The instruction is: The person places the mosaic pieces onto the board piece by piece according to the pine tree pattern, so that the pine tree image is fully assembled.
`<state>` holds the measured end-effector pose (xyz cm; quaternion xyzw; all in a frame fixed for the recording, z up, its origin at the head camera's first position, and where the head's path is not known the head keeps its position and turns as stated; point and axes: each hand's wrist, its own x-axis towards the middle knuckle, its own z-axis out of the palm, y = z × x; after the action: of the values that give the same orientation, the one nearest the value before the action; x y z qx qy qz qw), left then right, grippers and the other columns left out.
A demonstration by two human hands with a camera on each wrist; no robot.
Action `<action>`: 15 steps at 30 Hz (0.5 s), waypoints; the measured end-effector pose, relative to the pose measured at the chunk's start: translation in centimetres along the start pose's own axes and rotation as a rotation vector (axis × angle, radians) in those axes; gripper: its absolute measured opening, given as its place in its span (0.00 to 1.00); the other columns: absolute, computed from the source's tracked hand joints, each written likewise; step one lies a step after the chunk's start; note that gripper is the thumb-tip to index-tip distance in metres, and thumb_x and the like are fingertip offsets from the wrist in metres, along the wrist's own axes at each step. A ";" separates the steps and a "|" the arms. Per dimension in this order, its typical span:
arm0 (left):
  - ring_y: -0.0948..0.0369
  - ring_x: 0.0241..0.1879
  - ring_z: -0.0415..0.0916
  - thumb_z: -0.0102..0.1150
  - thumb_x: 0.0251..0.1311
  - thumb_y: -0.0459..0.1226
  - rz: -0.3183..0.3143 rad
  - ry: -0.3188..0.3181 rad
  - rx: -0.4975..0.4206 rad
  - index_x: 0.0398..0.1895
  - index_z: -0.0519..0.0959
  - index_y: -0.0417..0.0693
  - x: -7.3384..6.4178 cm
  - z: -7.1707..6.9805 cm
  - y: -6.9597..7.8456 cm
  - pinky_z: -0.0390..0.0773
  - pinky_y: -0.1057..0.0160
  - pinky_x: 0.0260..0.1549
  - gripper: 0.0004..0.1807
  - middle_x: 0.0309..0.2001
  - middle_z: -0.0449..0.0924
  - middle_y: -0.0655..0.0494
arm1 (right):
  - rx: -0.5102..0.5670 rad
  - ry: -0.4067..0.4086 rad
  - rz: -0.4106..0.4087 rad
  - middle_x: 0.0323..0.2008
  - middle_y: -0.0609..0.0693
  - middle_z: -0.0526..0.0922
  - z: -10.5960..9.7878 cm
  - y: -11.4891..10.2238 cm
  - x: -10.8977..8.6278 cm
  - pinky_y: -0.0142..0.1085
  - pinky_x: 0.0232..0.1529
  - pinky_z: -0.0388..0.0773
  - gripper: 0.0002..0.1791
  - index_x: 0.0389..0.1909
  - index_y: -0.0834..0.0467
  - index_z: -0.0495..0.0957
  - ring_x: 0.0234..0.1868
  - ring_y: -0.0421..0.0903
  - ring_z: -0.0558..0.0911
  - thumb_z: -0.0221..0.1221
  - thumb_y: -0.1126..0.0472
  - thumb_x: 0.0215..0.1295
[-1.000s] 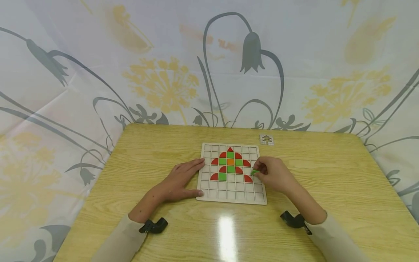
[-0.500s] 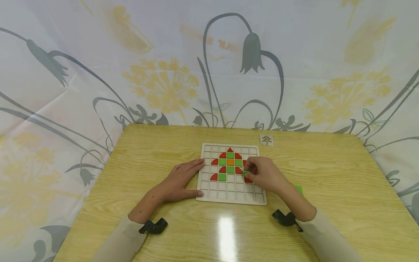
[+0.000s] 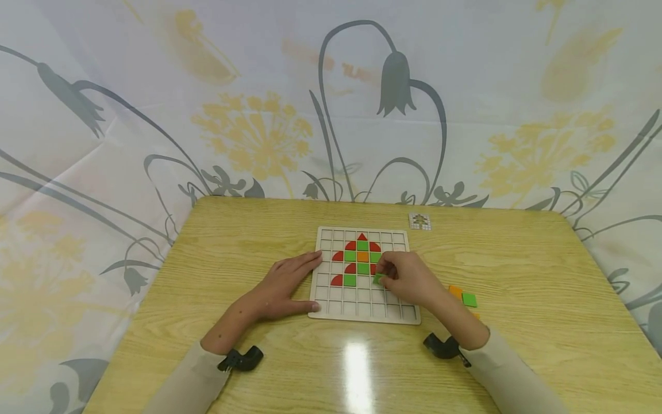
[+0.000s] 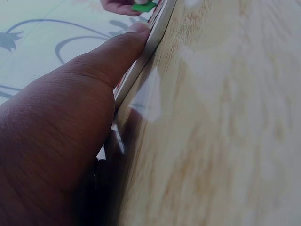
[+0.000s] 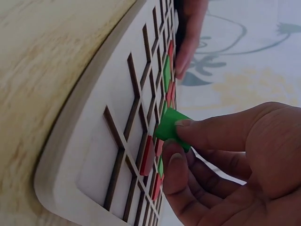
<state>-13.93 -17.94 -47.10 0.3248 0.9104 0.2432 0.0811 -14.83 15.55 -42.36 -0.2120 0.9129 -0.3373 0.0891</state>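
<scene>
A wooden grid board (image 3: 346,310) lies on the table, its cells partly filled with red quarter-round tiles, green square tiles, an orange square and a red triangle at the top. My right hand (image 3: 405,277) pinches a green square tile (image 5: 172,128) between thumb and fingers, tilted close over the right half of the board. Some tiles there are hidden behind this hand. My left hand (image 3: 281,287) rests at the board's left edge with fingers straight and spread; its thumb (image 4: 127,47) lies along the rim in the left wrist view.
Orange tiles (image 3: 455,291) and a green tile (image 3: 469,299) lie on the table beside the right forearm. A small pattern card (image 3: 420,221) sits behind the board's far right corner. A flower-printed cloth (image 3: 258,138) hangs behind the table.
My right hand has moved left across the board, carrying the green tile. Loose tiles by the right forearm have come into view. The left hand stays in place.
</scene>
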 end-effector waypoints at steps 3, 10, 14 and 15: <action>0.55 0.84 0.48 0.66 0.65 0.64 0.001 0.001 0.001 0.88 0.52 0.53 0.0 0.0 0.0 0.52 0.40 0.77 0.56 0.87 0.46 0.62 | -0.007 0.005 -0.009 0.33 0.46 0.84 0.2 0.1 0.0 0.37 0.37 0.79 0.05 0.37 0.59 0.84 0.34 0.42 0.79 0.68 0.71 0.65; 0.55 0.84 0.48 0.66 0.65 0.64 0.007 0.007 0.004 0.88 0.52 0.53 0.1 0.0 0.0 0.52 0.40 0.77 0.56 0.87 0.46 0.62 | -0.029 0.012 -0.013 0.32 0.46 0.83 0.5 0.2 0.1 0.37 0.36 0.78 0.05 0.37 0.59 0.85 0.33 0.42 0.77 0.68 0.71 0.66; 0.54 0.84 0.48 0.66 0.65 0.64 0.008 0.006 0.002 0.88 0.52 0.53 0.0 0.0 0.0 0.52 0.40 0.77 0.55 0.87 0.46 0.62 | -0.026 0.004 -0.010 0.33 0.46 0.83 0.6 0.3 0.1 0.36 0.35 0.77 0.05 0.38 0.59 0.85 0.33 0.42 0.77 0.69 0.71 0.65; 0.54 0.84 0.48 0.66 0.65 0.64 0.008 0.006 0.001 0.87 0.52 0.53 0.0 0.0 0.0 0.52 0.40 0.77 0.55 0.87 0.46 0.62 | -0.029 0.004 -0.010 0.34 0.47 0.83 0.6 0.3 0.1 0.36 0.35 0.78 0.05 0.38 0.59 0.86 0.33 0.42 0.77 0.69 0.71 0.65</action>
<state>-13.91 -17.94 -47.07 0.3279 0.9094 0.2439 0.0773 -14.82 15.37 -43.07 -0.2172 0.9167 -0.3251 0.0826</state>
